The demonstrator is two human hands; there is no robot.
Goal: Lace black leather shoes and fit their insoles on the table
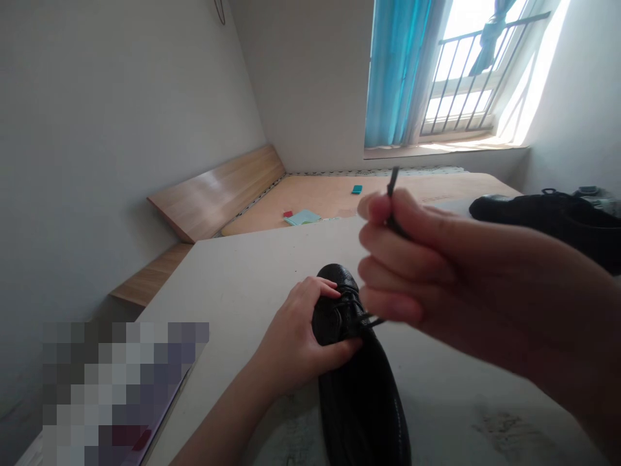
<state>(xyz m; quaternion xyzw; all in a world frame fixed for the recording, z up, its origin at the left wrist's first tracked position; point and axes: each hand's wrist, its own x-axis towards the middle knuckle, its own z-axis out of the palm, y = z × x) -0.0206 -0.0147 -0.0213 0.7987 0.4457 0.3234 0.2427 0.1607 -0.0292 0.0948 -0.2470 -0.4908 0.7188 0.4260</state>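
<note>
A black leather shoe (361, 401) rests on the white tabletop, its toe pointing away from me. My left hand (305, 330) is closed around the shoe's front part, with the thumb across the lacing area and the fingers near the toe. Raised above and right of the shoe, my right hand (402, 252) pinches a dark shoelace (395, 175), whose tip sticks up past the fingertips. A stretch of dark lace runs from the shoe's eyelets toward the right hand; part of it is hidden behind that hand.
Another black shoe (538, 210) lies on the right side of the white table (247, 272). Beyond stands a bed (310, 188) with a wooden headboard (223, 194), a light blue item (304, 217) and a small teal item (357, 189). A blue curtain (398, 71) hangs by the barred window.
</note>
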